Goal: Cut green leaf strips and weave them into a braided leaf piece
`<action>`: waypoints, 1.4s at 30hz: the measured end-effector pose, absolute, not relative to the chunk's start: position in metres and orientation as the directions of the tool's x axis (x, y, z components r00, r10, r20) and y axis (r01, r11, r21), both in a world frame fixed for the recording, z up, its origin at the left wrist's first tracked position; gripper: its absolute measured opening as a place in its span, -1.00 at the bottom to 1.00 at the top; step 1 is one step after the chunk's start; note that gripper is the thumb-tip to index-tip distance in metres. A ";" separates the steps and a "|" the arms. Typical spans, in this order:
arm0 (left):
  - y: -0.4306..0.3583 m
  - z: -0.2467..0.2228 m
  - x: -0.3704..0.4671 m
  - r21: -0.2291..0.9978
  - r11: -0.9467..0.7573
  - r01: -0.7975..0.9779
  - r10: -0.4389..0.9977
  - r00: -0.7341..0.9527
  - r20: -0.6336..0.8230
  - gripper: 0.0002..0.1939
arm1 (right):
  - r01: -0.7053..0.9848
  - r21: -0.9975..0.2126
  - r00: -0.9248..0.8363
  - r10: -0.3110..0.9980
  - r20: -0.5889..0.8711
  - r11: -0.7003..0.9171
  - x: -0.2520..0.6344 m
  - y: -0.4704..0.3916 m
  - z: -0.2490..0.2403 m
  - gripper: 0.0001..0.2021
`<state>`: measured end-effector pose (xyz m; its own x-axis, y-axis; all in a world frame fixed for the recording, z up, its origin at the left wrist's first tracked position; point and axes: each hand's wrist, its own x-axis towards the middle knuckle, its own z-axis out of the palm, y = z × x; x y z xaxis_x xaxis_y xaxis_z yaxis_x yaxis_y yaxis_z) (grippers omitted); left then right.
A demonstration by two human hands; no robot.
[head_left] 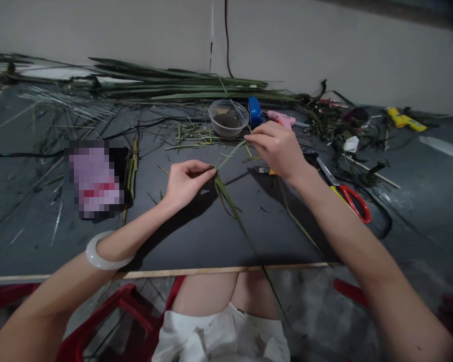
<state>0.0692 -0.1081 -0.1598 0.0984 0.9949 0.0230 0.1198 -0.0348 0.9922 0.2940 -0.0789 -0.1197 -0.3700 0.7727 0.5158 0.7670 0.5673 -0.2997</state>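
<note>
My left hand (189, 182) pinches a bundle of green leaf strips (228, 201) near its top, over the middle of the table. The strips fan out below the fingertips, and one long thin end hangs past the table's front edge. A pale green strip (232, 153) runs up and right from that pinch to my right hand (275, 148), whose closed fingertips grip its other end. Another narrow strip (296, 221) trails down below my right hand.
Behind the hands stand a clear plastic bowl (228, 119), a blue tape roll (254, 111) and a pink glue gun (281, 119). Red-handled scissors (355, 201) lie right, beside my right forearm. Long leaves (166, 83) line the wall; a blurred purple object (94, 178) lies left.
</note>
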 end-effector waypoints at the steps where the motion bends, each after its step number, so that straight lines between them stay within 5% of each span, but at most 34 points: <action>1: -0.108 -0.160 0.069 0.993 -0.036 0.113 0.995 0.097 0.025 -0.76 | 0.743 -0.378 -0.303 0.781 0.546 0.553 0.292 -0.081 -0.128 -0.82; 4: -0.109 -0.160 0.070 0.996 -0.036 0.080 0.995 0.095 0.029 -0.74 | 0.552 -0.702 -0.035 0.854 0.519 0.449 0.283 -0.088 -0.149 -0.89; 7: -0.109 -0.160 0.070 0.997 -0.044 0.066 0.994 0.105 0.037 -0.72 | 0.194 -0.947 0.105 0.954 0.280 0.257 0.268 -0.093 -0.163 -0.85; 13: -0.110 -0.160 0.070 0.995 -0.055 0.078 0.991 0.127 0.045 -0.68 | -0.210 -0.975 -0.037 0.997 -0.071 -0.077 0.244 -0.101 -0.167 -0.66; 18: -0.110 -0.160 0.071 0.997 -0.026 0.074 0.988 0.155 0.014 -0.58 | -0.238 -0.963 -0.090 0.990 -0.104 -0.123 0.239 -0.109 -0.169 -0.64; 30: -0.112 -0.156 0.072 0.993 -0.023 0.119 0.985 0.172 0.002 -0.59 | -0.012 -1.000 -0.171 0.985 0.000 -0.002 0.241 -0.120 -0.156 -0.68; 36: -0.114 -0.153 0.073 0.995 -0.025 0.100 0.979 0.203 0.004 -0.60 | -0.166 -0.983 -0.185 0.981 -0.050 -0.082 0.243 -0.118 -0.165 -0.57; 42: -0.115 -0.151 0.073 0.996 -0.019 0.087 0.973 0.230 -0.001 -0.59 | -0.136 -0.988 -0.102 0.991 0.083 0.069 0.243 -0.120 -0.164 -0.60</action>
